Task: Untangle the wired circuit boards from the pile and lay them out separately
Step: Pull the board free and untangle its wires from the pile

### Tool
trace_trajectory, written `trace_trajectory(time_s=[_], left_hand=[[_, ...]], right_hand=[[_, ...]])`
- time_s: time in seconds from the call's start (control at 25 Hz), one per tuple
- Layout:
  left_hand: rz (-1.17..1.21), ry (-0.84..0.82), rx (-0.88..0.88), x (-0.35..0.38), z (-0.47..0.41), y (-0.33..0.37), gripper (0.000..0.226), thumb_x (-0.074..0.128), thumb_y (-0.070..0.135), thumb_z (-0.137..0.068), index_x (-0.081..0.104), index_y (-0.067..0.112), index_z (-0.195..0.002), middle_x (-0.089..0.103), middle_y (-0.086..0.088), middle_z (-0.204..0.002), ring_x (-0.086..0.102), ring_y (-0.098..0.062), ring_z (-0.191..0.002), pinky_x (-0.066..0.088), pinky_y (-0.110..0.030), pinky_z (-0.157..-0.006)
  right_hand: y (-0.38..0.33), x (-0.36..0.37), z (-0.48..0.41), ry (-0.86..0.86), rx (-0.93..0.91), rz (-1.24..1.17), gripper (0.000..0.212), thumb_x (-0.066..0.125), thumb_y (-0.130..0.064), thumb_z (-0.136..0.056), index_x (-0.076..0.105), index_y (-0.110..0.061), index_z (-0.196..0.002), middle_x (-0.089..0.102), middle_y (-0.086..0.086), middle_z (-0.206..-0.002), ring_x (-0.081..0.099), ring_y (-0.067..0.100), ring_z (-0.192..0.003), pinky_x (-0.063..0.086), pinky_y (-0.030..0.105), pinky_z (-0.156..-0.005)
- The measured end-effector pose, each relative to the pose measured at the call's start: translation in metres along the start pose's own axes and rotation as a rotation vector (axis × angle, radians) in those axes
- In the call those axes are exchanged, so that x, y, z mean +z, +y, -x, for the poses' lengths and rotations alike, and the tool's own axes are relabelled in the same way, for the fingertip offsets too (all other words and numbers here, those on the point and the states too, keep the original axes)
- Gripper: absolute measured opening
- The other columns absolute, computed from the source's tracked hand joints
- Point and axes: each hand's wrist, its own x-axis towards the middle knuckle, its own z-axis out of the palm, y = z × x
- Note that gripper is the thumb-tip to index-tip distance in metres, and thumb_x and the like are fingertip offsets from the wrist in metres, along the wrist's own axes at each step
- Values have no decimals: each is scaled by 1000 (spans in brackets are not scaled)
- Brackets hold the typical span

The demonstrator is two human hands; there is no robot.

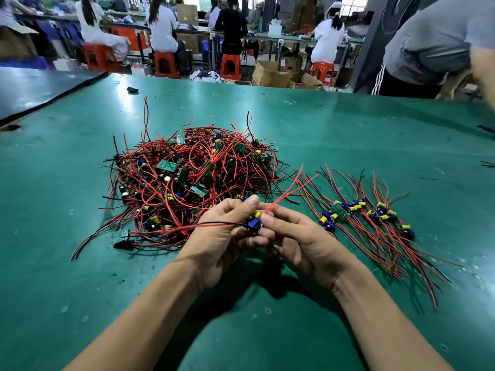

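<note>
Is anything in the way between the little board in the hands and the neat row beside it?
Nothing visible does: the board, pinched by left hand and right hand, is right beside the row. Its wires trailing left across the pile might snag.

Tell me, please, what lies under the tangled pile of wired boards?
The green mat shows around the pile; its wires and boards cover everything beneath, which cannot be seen.

The pile of wired circuit boards point(187, 178) lies on the table point(348, 124), ahead of me and to the left. Right of it, the row of single boards point(375, 218) lies side by side, wires trailing toward me. My left hand point(222, 236) and right hand point(297, 236) meet just before the pile and hold one circuit board point(254, 223) between them. Stools point(166, 64) and cardboard boxes point(270, 74) stand beyond the far edge.
</note>
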Motion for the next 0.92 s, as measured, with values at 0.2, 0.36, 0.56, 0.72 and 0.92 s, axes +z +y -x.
trace_trajectory(time_s=[0.2,0.36,0.56,0.72,0.92], left_hand=[[57,-5,-58,3,-1,4,41,63,41,-82,74,2,-89,71,-17,-81,68,-17,-54,55,-21,-47],[313,-97,-103,0,4,8,36,49,14,-85,63,-8,-110,70,-30,-105,74,-36,-75,61,-33,-59],[216,-133,-26,5,8,6,44,56,-8,-73,60,-4,-117,71,-25,-107,74,-31,-86,60,-27,-66],[131,-35,46,9,7,3,41,70,11,-73,58,1,-110,74,-17,-90,73,-24,-70,60,-25,-58],[112,-19,71,-2,6,14,24,63,24,-80,63,14,-102,75,-7,-89,70,-17,-66,57,-23,-59]], right_hand=[[2,3,-6,55,-130,34,44,94,-37,-62,78,-20,-100,65,-5,-76,58,5,-66,43,22,-71],[0,1,-7,168,-184,67,51,97,-48,-50,78,-26,-92,72,-1,-90,60,10,-79,40,29,-75],[-2,3,-6,220,-241,-7,50,100,-44,-44,78,-25,-85,72,0,-88,61,9,-75,47,25,-69],[-3,6,-6,197,-251,-49,32,92,-23,-58,78,-23,-86,74,1,-90,63,9,-71,51,25,-67],[-11,-3,3,55,-181,-36,44,88,-17,-65,78,-24,-107,74,-1,-111,68,9,-79,54,24,-71]])
